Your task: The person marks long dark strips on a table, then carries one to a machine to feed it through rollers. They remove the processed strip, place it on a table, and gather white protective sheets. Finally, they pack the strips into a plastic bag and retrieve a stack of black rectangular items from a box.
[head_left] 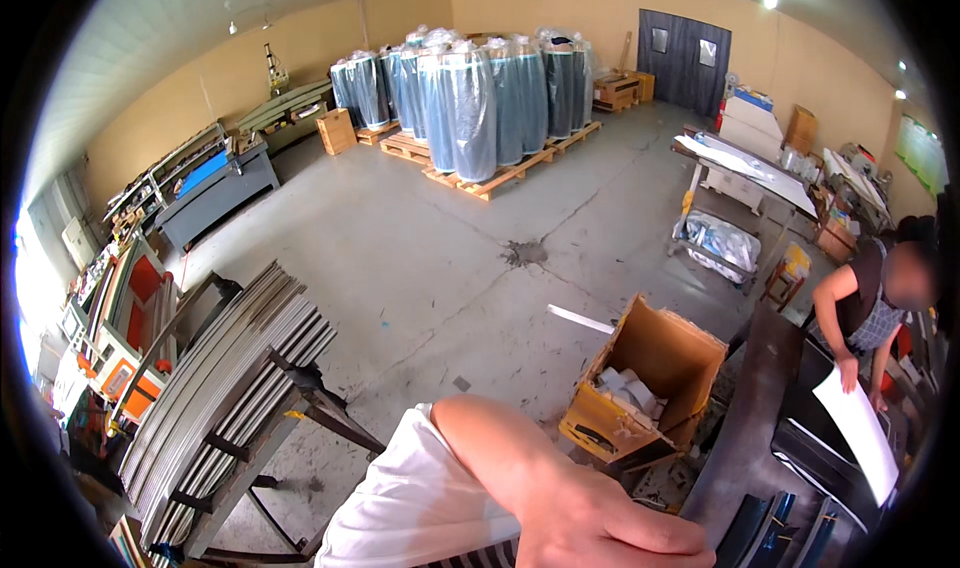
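Observation:
My left arm, in a white sleeve (395, 493), comes up from the lower edge and bends across to the right. My left hand (615, 528) is at the bottom, its back toward me and its fingers curled in. Whatever those fingers close on, if anything, is hidden below the frame. Nearest to this hand is an open cardboard box (685, 343) on the floor, with white rolled pieces (630, 393) inside. A patch of black-and-white striped cloth (480, 556) shows under my forearm. My right hand is out of view.
At right, a co-worker (860, 298) holds a white sheet (858, 433) over a dark table (745, 408). A rack of long metal strips (225, 368) stands at left. Plastic-wrapped rolls (460, 108) stand on pallets (490, 183) farther off. A wheeled table (750, 168) is at back right.

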The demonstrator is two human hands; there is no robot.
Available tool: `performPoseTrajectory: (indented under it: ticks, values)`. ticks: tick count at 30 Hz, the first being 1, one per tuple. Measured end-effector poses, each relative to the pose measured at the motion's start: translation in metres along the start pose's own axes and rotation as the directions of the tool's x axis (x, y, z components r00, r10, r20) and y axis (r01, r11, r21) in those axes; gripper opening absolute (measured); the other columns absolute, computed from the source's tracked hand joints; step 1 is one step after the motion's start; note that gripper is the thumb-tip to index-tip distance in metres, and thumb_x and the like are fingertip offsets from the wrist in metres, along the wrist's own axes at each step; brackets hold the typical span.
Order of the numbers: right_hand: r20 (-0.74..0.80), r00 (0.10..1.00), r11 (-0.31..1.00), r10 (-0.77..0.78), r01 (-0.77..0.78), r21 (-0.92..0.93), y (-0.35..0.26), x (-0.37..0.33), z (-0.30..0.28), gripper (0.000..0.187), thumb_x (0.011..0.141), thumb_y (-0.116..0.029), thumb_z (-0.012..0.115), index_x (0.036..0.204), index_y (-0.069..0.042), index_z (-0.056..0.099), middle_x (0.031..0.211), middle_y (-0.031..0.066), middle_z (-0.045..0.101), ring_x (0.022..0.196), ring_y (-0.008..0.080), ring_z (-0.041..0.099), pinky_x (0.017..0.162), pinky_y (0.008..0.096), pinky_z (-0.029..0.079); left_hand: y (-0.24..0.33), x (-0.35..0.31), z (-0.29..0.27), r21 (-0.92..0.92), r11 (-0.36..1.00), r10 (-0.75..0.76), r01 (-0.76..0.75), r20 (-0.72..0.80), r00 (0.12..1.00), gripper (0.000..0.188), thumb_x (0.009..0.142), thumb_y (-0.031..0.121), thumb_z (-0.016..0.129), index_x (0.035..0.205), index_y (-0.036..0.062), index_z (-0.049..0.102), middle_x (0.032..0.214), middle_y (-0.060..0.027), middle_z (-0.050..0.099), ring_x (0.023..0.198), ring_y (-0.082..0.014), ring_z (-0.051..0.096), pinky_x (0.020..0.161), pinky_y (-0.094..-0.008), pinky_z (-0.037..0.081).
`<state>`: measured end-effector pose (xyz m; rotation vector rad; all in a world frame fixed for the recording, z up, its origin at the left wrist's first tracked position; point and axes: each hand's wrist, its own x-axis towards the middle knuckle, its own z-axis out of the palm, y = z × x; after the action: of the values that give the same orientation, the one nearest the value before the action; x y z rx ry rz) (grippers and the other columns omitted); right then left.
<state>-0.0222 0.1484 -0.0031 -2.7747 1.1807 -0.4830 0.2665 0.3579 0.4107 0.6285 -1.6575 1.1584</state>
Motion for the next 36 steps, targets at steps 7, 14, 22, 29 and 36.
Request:
performPoseTrajectory:
  ticks: [7,14,22,29,36]
  values:
    - [-0.038,0.998,0.999,0.053,-0.053,-0.004,0.006,-0.008,0.001,0.038,0.087,-0.019,0.051,0.123,-0.01,0.055,0.122,0.0162,0.054,0.115,0.0383,0.048,0.099,0.0473,0.039,-0.011,0.008,-0.021,-0.025,0.998,0.055,-0.052,0.122,0.991,0.015,0.079,0.0,0.052,0.065,-0.0003,0.059,0.069,-0.0154,0.064,0.069,-0.0261,0.066,0.064,-0.034,0.054]
    - [-0.071,0.986,0.988,0.151,-0.153,-0.027,0.018,-0.031,-0.003,0.038,0.087,-0.019,0.05,0.123,-0.01,0.055,0.122,0.0163,0.054,0.116,0.0383,0.048,0.099,0.0472,0.039,-0.02,-0.003,-0.014,-0.003,0.992,0.125,-0.126,0.157,0.98,0.014,0.072,0.004,0.053,0.058,0.0025,0.057,0.059,-0.0096,0.06,0.06,-0.0222,0.064,0.054,-0.0316,0.05]
    - [-0.139,0.948,0.955,0.286,-0.294,-0.046,0.052,-0.089,-0.005,0.038,0.087,-0.019,0.05,0.123,-0.01,0.055,0.122,0.0164,0.054,0.116,0.0383,0.048,0.099,0.0471,0.039,-0.018,-0.057,0.012,-0.331,0.943,0.034,0.025,0.173,0.984,0.016,0.079,0.002,0.052,0.063,0.0003,0.055,0.065,-0.0084,0.06,0.063,-0.0245,0.062,0.06,-0.0373,0.05]
    - [-0.258,0.886,0.903,0.386,-0.42,-0.093,0.085,-0.173,0.02,0.038,0.087,-0.019,0.05,0.123,-0.01,0.055,0.122,0.0165,0.054,0.117,0.0382,0.048,0.099,0.047,0.039,-0.019,-0.234,0.061,-0.128,0.901,0.058,0.414,0.982,0.177,0.008,0.07,0.012,0.057,0.065,0.008,0.062,0.077,-0.0058,0.06,0.086,-0.0223,0.059,0.073,-0.0365,0.049]
    - [-0.076,0.84,0.832,0.538,-0.543,-0.114,0.056,-0.137,-0.02,0.047,0.068,-0.01,0.057,0.115,-0.004,0.054,0.12,0.0118,0.049,0.115,0.0331,0.043,0.101,0.0458,0.032,0.055,-0.338,0.084,-0.323,0.345,0.621,0.881,0.783,0.044,0.022,0.079,0.016,0.048,0.094,0.0054,0.06,0.101,-0.0146,0.059,0.101,-0.0284,0.055,0.087,-0.0381,0.044]
